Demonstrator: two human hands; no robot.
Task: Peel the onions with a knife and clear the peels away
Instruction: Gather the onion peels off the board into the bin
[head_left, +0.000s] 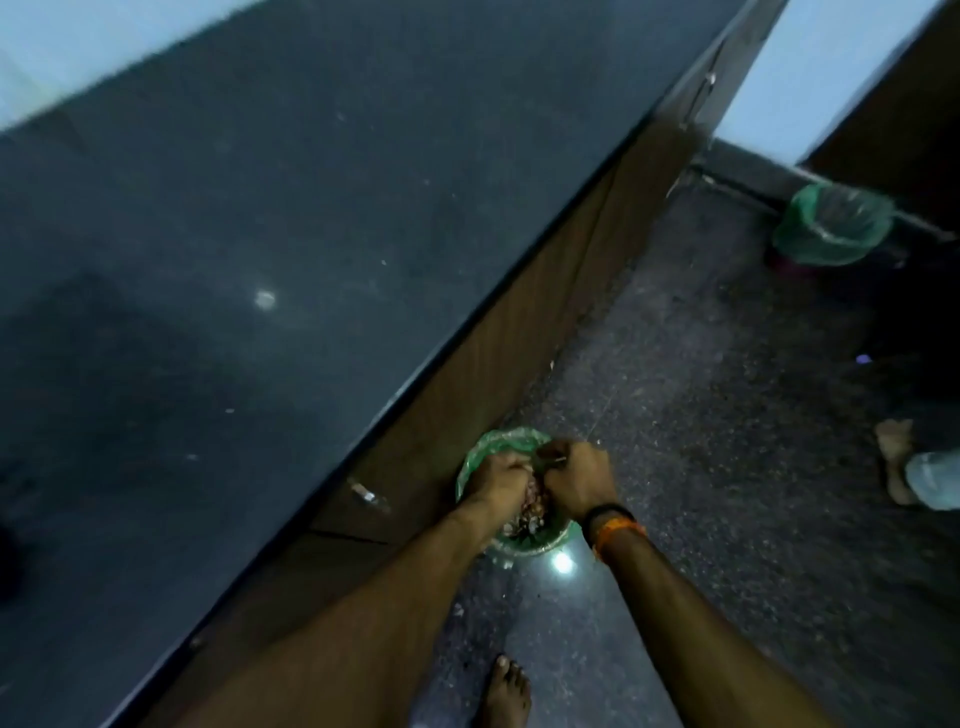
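Both my hands reach down over a small bin lined with a green bag (475, 457) that stands on the floor against the cabinet. My left hand (498, 480) and my right hand (574, 475) are curled and pressed close together, holding a clump of purplish onion peels (532, 506) between them above the bin's opening. More peels lie inside the bin under the hands. A thin glint shows by my right fingers, too blurred to name. No onion is in sight. My right wrist wears a black band and an orange thread.
A black granite counter (234, 260) fills the left, with a brown wooden cabinet front (519, 332) and its metal handle (366, 492) below. A second green-lined bin (831, 223) stands at the far right. Another person's bare foot (893, 457) and my own foot (506, 691) are on the speckled floor.
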